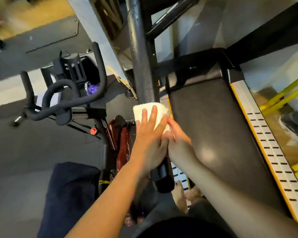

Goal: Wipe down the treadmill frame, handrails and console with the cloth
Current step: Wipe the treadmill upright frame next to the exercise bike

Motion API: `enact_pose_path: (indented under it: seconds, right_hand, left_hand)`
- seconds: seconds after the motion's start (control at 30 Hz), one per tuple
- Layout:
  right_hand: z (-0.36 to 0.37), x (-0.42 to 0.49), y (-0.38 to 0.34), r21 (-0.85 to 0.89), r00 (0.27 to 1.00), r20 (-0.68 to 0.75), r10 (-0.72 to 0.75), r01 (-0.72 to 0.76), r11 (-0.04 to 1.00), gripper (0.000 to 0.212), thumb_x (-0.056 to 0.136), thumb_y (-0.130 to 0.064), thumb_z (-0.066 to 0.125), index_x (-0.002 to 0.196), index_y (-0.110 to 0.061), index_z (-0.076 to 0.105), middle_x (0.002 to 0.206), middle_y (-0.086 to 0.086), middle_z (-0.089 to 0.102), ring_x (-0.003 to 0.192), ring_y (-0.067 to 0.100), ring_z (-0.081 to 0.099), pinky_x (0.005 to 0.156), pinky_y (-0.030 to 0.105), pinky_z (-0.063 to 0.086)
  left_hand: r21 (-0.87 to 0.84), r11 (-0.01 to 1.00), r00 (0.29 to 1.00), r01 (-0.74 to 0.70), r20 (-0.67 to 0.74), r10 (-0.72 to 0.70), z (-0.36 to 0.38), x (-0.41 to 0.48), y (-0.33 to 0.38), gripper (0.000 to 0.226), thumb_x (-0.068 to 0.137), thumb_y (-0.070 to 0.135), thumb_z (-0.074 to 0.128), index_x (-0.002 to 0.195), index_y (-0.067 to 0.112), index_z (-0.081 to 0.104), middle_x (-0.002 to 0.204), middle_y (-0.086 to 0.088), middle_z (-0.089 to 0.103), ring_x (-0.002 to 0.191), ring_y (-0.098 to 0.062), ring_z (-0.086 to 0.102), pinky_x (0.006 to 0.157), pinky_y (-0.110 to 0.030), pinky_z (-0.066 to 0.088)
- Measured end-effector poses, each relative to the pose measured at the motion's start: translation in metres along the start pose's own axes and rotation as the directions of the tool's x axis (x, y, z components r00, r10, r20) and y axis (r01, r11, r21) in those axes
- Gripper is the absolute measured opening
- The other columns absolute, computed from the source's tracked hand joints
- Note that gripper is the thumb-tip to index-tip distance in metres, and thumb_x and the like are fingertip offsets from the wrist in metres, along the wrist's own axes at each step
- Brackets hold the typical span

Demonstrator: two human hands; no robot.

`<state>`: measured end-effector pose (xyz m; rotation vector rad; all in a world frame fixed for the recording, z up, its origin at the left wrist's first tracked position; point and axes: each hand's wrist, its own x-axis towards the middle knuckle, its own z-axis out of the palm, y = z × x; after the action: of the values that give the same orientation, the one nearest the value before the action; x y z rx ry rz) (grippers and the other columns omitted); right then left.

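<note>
A cream cloth (pixel 150 109) is wrapped round the treadmill's dark left handrail (pixel 141 66), which runs away from me up the middle of the view. My left hand (pixel 149 133) lies flat on the cloth with its fingers spread, pressing it against the rail. My right hand (pixel 176 137) grips the cloth's near right edge and the rail from the right side. The two hands touch. The handrail's near end (pixel 162 176) shows below my wrists. The black treadmill belt (pixel 213 134) lies to the right.
An exercise bike with black handlebars (pixel 64 93) stands close on the left. A silver and yellow side rail (pixel 265 138) borders the belt on the right. Dark treadmill crossbars (pixel 170 19) lie ahead. Bare feet (pixel 181 194) stand below the rail.
</note>
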<state>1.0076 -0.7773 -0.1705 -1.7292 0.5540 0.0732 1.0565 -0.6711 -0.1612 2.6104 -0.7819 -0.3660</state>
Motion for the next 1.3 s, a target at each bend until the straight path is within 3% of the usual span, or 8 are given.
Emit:
enact_pose_path:
  seconds: [0.1, 0.23, 0.37, 0.47, 0.73, 0.83, 1.03, 1.3]
  right_hand:
    - [-0.002, -0.013, 0.01, -0.047, 0.997, 0.073, -0.003, 0.007, 0.999, 0.047, 0.104, -0.023, 0.034, 0.148, -0.041, 0.032, 0.132, -0.003, 0.058, 0.103, 0.005, 0.055, 0.086, 0.013, 0.041]
    - [0.008, -0.038, 0.024, -0.116, 0.994, 0.069, -0.087, 0.095, 0.989, 0.047, 0.102, -0.041, 0.031, 0.149, -0.045, 0.024, 0.155, -0.015, 0.033, 0.139, 0.003, 0.033, 0.115, 0.028, 0.031]
    - [-0.001, -0.011, 0.01, 0.044, 0.996, 0.069, -0.051, 0.048, 0.998, 0.045, 0.102, -0.021, 0.041, 0.147, -0.026, 0.04, 0.138, -0.002, 0.055, 0.118, 0.003, 0.051, 0.096, 0.003, 0.035]
    - [-0.003, 0.009, 0.004, 0.079, 0.997, 0.074, -0.005, 0.0, 0.997, 0.045, 0.102, -0.019, 0.042, 0.147, -0.027, 0.039, 0.14, -0.002, 0.053, 0.119, 0.002, 0.048, 0.08, -0.008, 0.028]
    - [-0.024, -0.042, 0.018, 0.029, 0.964, 0.25, 0.084, -0.094, 0.995, 0.039, 0.103, -0.032, 0.037, 0.14, -0.044, 0.041, 0.105, -0.022, 0.061, 0.09, -0.011, 0.059, 0.073, 0.001, 0.042]
    - [-0.021, -0.033, 0.015, 0.088, 0.968, 0.235, 0.087, -0.11, 0.99, 0.034, 0.102, -0.046, 0.032, 0.127, -0.044, 0.054, 0.102, -0.017, 0.067, 0.095, -0.005, 0.062, 0.086, 0.016, 0.05]
    - [-0.009, 0.004, 0.001, 0.181, 0.987, 0.144, 0.065, -0.091, 0.979, 0.037, 0.101, -0.051, 0.029, 0.11, -0.037, 0.062, 0.099, -0.011, 0.069, 0.094, 0.002, 0.063, 0.087, 0.027, 0.05]
    - [-0.024, -0.029, 0.006, 0.109, 0.946, 0.297, 0.129, -0.168, 0.98, 0.046, 0.102, -0.053, 0.02, 0.092, -0.032, 0.06, 0.092, -0.009, 0.067, 0.09, 0.001, 0.063, 0.083, 0.022, 0.051]
  left_hand:
    - [-0.024, 1.0, 1.0, 0.002, -0.025, -0.003, 0.006, -0.019, 0.001, 0.06, 0.099, 0.038, 0.022, 0.157, 0.023, 0.013, 0.161, 0.002, -0.019, 0.148, -0.021, -0.025, 0.121, -0.044, -0.009]
    - [-0.076, 0.997, 0.999, 0.031, 0.014, -0.03, 0.007, -0.043, -0.004, 0.057, 0.103, 0.036, 0.026, 0.155, 0.033, 0.003, 0.162, 0.007, -0.021, 0.149, -0.013, -0.021, 0.122, -0.04, 0.001]
    - [-0.012, 1.0, 1.0, 0.009, 0.023, -0.009, 0.002, -0.024, -0.006, 0.056, 0.101, 0.042, 0.02, 0.155, 0.034, 0.007, 0.163, 0.006, -0.02, 0.148, -0.012, -0.022, 0.123, -0.048, 0.004]
    - [0.018, 0.999, 1.0, 0.026, 0.001, -0.026, -0.001, -0.008, -0.003, 0.058, 0.1, 0.042, 0.017, 0.156, 0.032, 0.01, 0.162, 0.007, -0.02, 0.148, -0.014, -0.023, 0.123, -0.05, 0.004]
    - [-0.01, 0.999, 0.999, 0.036, -0.004, -0.036, 0.017, -0.054, 0.014, 0.059, 0.099, 0.038, 0.023, 0.156, 0.023, 0.022, 0.165, 0.004, -0.01, 0.15, -0.015, -0.018, 0.122, -0.053, 0.006]
    - [0.11, 0.992, 0.998, -0.064, 0.006, 0.064, 0.013, -0.046, 0.002, 0.058, 0.1, 0.035, 0.027, 0.156, 0.021, 0.022, 0.165, -0.001, -0.005, 0.151, -0.02, -0.015, 0.121, -0.05, 0.003]
    - [0.272, 0.953, 0.991, -0.134, 0.019, 0.134, -0.009, 0.013, -0.002, 0.057, 0.102, 0.039, 0.019, 0.155, 0.019, 0.028, 0.165, 0.0, 0.002, 0.148, -0.018, -0.022, 0.119, -0.042, -0.012]
    - [0.219, 0.97, 0.994, -0.109, 0.017, 0.108, 0.012, -0.03, 0.005, 0.057, 0.103, 0.034, 0.022, 0.157, 0.015, 0.017, 0.165, -0.005, -0.006, 0.15, -0.027, -0.018, 0.119, -0.053, -0.003]
